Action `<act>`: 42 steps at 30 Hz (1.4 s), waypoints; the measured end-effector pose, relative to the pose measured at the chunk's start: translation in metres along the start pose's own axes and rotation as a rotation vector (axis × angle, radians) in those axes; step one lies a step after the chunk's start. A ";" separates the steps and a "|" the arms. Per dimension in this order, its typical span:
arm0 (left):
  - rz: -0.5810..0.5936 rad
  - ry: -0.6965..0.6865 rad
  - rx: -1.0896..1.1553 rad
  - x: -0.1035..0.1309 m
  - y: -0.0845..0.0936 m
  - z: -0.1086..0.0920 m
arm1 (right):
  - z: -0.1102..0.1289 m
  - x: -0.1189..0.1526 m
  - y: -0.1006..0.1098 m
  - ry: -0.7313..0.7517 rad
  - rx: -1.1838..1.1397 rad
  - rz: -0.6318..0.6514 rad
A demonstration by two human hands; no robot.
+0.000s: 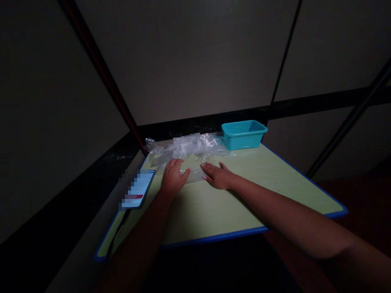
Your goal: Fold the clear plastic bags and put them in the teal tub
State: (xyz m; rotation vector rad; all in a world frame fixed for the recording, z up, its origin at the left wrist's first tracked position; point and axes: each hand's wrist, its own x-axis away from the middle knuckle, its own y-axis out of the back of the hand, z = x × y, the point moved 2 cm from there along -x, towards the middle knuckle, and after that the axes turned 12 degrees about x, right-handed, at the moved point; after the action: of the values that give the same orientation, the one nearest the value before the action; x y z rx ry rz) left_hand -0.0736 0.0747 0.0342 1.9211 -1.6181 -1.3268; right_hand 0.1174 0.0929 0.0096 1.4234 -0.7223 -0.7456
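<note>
A clear plastic bag (195, 176) lies flat on the table between my two hands. My left hand (174, 177) rests palm down at its left end, thumb stretched out towards the right. At the bag's right end my right hand (216, 175) lies flat with the fingers spread and pointing left. Neither hand is closed round anything. Just beyond them, several crumpled clear plastic bags (186, 146) are heaped along the far edge of the table.
A turquoise plastic basket (244, 141) stands at the far right corner of the yellow-green table (214, 215), which has a blue edge. On the left edge lies a phone (139, 189) with its screen lit. Dark panelled walls rise behind the table.
</note>
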 end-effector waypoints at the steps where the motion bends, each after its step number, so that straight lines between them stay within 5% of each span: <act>1: 0.053 -0.048 0.004 0.003 -0.004 -0.008 | 0.000 0.000 0.001 -0.001 0.005 -0.002; 6: 0.345 -0.220 0.041 0.019 -0.036 -0.044 | 0.000 0.000 0.002 0.034 0.011 0.006; 11: 0.441 -0.255 0.056 0.023 -0.054 -0.054 | 0.001 0.001 0.004 0.112 0.048 0.037; 27: 0.469 -0.056 -0.116 0.023 -0.061 -0.043 | 0.003 0.001 0.003 0.036 0.055 0.079; 42: 0.419 0.232 -0.333 0.029 -0.043 -0.034 | 0.002 -0.001 -0.002 0.011 0.072 0.060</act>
State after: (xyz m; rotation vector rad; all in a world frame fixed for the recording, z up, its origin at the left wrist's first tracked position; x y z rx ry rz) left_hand -0.0218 0.0517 0.0078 1.3885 -1.4694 -1.0742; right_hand 0.1148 0.0928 0.0073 1.4638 -0.7865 -0.6704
